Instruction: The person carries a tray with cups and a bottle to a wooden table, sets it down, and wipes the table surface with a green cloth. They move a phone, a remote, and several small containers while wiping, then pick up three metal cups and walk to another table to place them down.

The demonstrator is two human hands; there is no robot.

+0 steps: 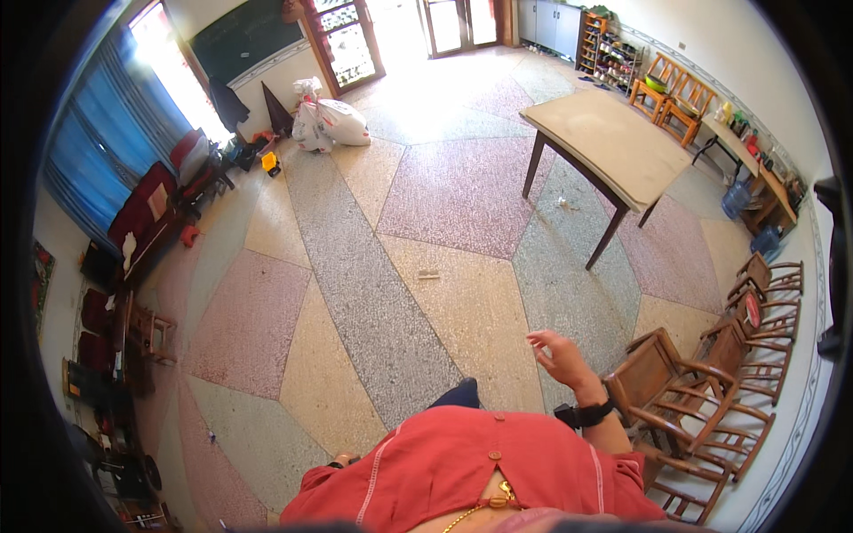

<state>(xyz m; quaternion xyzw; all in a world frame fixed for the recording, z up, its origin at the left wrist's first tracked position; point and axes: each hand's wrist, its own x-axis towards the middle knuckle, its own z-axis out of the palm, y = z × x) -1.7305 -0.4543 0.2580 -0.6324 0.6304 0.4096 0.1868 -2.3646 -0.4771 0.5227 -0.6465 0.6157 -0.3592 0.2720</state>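
My right hand (558, 358) hangs over the floor in front of the red shirt (460, 460), its fingers apart and slightly curled, with nothing in it. A black band is on that wrist. Of my left arm only a small part near the wrist (345, 460) shows at the shirt's left edge; whether the hand holds anything is hidden. Ahead on the terrazzo floor (346, 280) lies a small flat light-coloured piece (428, 274). Beyond my right hand stands a table (606, 143) with a beige top and dark legs.
Wooden chairs (646, 376) line the right wall. Small litter (563, 202) lies by the table. White sacks (343, 122) stand near the open doorway, with a yellow toy (269, 163) left of them. Dark red seats (143, 206) and a small wooden stool (156, 336) are at left.
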